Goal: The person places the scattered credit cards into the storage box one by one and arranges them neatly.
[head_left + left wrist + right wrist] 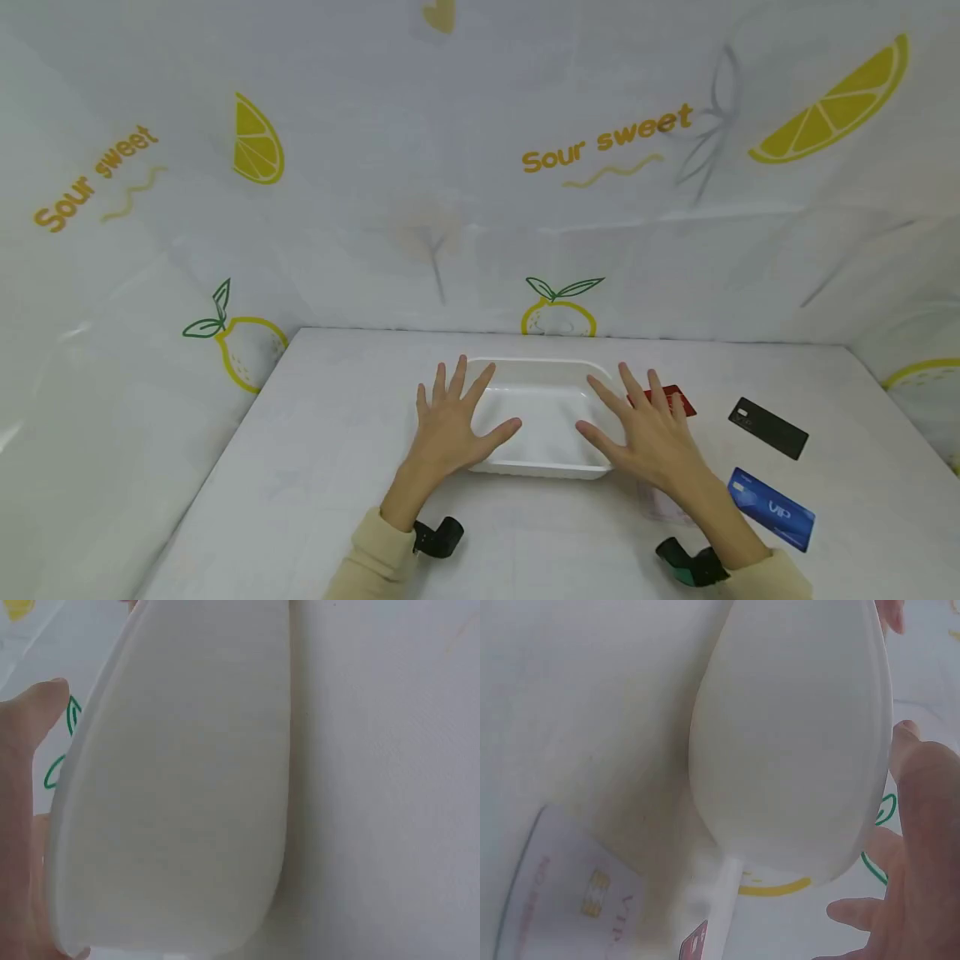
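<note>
A black card (768, 428) lies near a blue card (772, 510) on the desk (285, 467); behind, a pale backdrop (360, 167) shows outlined lemons (559, 320), yellow wedges (832, 107) and "Sour sweet" lettering (607, 139)

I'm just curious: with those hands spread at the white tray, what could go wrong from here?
If the left hand and right hand push unevenly, the white tray might skew or tip. The red card is partly hidden behind the right fingers, so it could be nudged unseen. The pale card lies near the right wrist, which might brush it aside.
</note>
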`<action>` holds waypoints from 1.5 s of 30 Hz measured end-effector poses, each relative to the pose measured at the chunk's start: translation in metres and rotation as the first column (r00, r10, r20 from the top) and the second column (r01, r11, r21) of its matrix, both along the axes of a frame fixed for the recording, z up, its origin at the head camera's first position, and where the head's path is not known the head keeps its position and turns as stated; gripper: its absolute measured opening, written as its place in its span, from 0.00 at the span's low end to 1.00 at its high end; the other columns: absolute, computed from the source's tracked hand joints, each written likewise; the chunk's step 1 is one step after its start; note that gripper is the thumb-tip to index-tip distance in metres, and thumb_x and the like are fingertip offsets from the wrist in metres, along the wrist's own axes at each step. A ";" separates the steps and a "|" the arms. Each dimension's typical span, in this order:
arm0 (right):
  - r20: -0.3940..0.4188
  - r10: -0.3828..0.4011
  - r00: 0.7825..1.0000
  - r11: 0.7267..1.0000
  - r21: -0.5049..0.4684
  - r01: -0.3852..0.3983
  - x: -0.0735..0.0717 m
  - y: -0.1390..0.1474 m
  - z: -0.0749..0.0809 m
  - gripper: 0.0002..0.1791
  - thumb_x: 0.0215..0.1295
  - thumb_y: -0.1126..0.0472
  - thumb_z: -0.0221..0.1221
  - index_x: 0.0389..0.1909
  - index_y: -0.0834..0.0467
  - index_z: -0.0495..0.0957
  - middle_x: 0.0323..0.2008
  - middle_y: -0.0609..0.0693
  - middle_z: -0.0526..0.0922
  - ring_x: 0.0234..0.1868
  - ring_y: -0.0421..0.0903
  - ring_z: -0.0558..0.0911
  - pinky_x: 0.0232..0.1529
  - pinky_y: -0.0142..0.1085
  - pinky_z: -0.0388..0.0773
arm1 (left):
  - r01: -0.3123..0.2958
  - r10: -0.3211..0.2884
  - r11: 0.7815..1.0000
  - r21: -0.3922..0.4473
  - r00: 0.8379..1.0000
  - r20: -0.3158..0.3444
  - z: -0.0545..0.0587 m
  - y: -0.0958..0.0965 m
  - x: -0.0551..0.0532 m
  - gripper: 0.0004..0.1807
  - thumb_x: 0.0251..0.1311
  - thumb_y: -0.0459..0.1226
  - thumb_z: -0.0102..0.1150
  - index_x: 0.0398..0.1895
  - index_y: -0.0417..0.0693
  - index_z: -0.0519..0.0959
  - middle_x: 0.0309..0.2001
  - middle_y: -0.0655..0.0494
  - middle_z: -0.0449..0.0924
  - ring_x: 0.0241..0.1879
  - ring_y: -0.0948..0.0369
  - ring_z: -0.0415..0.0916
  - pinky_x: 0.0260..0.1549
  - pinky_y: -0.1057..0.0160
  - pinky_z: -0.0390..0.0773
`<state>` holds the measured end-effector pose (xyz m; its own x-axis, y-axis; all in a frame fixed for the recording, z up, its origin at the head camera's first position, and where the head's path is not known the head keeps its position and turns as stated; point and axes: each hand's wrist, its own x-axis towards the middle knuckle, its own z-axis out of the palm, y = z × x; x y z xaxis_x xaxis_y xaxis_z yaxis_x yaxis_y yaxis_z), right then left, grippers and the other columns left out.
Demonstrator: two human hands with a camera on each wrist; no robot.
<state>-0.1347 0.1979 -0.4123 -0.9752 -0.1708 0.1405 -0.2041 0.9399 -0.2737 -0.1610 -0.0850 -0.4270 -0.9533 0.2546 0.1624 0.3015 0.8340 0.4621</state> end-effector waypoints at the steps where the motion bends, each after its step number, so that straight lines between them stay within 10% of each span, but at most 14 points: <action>1: 0.000 0.000 1.000 1.000 -0.001 0.000 0.000 0.001 -0.001 0.41 0.67 0.30 0.55 0.77 0.44 0.65 0.78 0.67 0.58 0.77 0.79 0.52 0.67 0.80 0.51 | -0.010 0.010 0.999 0.038 1.000 0.014 -0.002 -0.003 -0.001 0.47 0.59 0.69 0.55 0.80 0.68 0.58 0.83 0.45 0.47 0.82 0.35 0.40 0.72 0.23 0.43; 14: -0.006 0.010 1.000 0.963 -0.270 -0.011 -0.018 0.041 -0.003 0.34 0.69 0.44 0.62 0.71 0.56 0.72 0.73 0.71 0.64 0.71 0.77 0.60 0.57 0.81 0.64 | -0.036 -0.023 0.893 0.448 0.992 0.127 -0.028 -0.027 -0.012 0.45 0.60 0.56 0.66 0.80 0.59 0.60 0.82 0.39 0.50 0.81 0.38 0.46 0.72 0.26 0.52; 22: -0.087 0.114 0.990 0.898 -0.418 -0.140 -0.034 0.074 -0.013 0.29 0.65 0.58 0.68 0.65 0.63 0.75 0.66 0.73 0.71 0.65 0.76 0.69 0.52 0.77 0.70 | -0.072 -0.018 0.877 0.476 0.983 0.181 -0.030 -0.027 -0.011 0.46 0.61 0.55 0.67 0.80 0.59 0.59 0.80 0.51 0.60 0.80 0.47 0.55 0.76 0.37 0.57; 41: 0.162 0.356 0.920 0.866 -0.429 -0.259 -0.060 0.122 -0.030 0.39 0.56 0.56 0.74 0.68 0.61 0.72 0.70 0.70 0.69 0.68 0.71 0.64 0.55 0.79 0.67 | -0.073 -0.026 0.859 0.506 0.982 0.185 -0.033 -0.027 -0.011 0.47 0.61 0.55 0.67 0.80 0.57 0.58 0.80 0.48 0.59 0.80 0.45 0.56 0.76 0.37 0.57; 45: 0.116 0.378 0.918 0.878 -0.359 -0.316 -0.063 0.128 -0.035 0.36 0.57 0.57 0.74 0.66 0.60 0.73 0.63 0.65 0.77 0.64 0.44 0.73 0.53 0.62 0.81 | -0.078 -0.022 0.857 0.509 0.982 0.188 -0.033 -0.026 -0.011 0.46 0.62 0.54 0.67 0.80 0.57 0.58 0.79 0.47 0.60 0.79 0.44 0.56 0.75 0.36 0.58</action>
